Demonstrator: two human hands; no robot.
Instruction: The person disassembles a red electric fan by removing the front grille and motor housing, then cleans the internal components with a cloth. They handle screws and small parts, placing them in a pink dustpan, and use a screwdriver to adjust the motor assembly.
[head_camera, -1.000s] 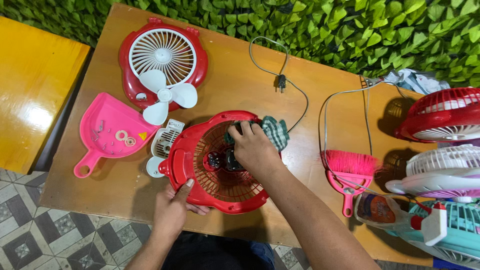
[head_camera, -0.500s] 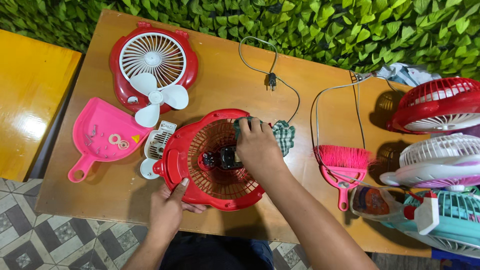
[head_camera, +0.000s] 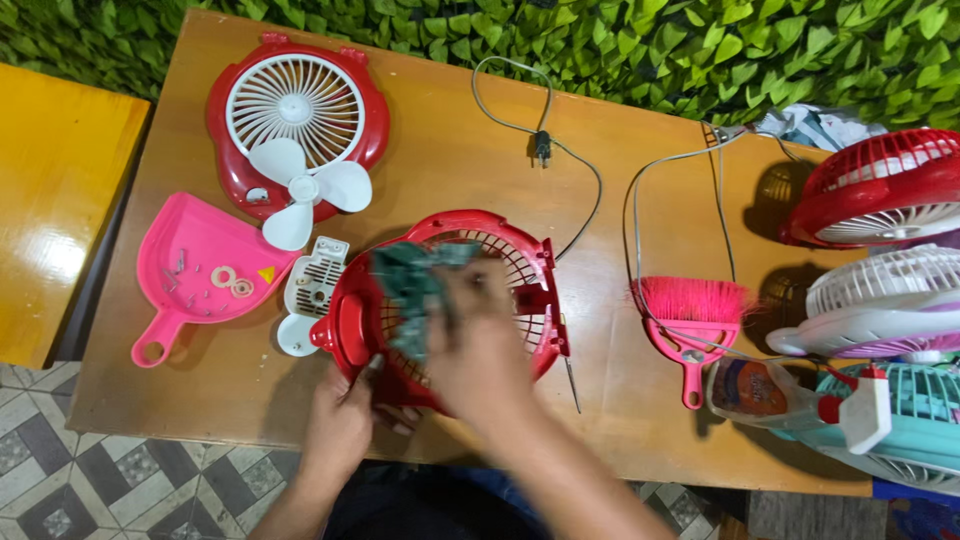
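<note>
A red fan housing (head_camera: 520, 262) with a grille lies in the middle of the wooden table (head_camera: 450, 160). My left hand (head_camera: 340, 420) grips its near left rim. My right hand (head_camera: 480, 335), blurred by motion, presses a green cloth (head_camera: 412, 285) onto the left part of the grille. A black cord (head_camera: 545, 150) with a plug runs from the housing toward the far edge.
A red-and-white fan front (head_camera: 297, 115) with loose white blades (head_camera: 305, 190) lies far left. A pink dustpan (head_camera: 200, 275) holds small parts, with a white cover (head_camera: 310, 290) beside it. A pink brush (head_camera: 690, 315), spray bottle (head_camera: 790, 395) and several fans (head_camera: 880, 190) stand right.
My right hand has swept the green cloth from the right rim of the housing across to its left side. The left hand stays on the rim.
</note>
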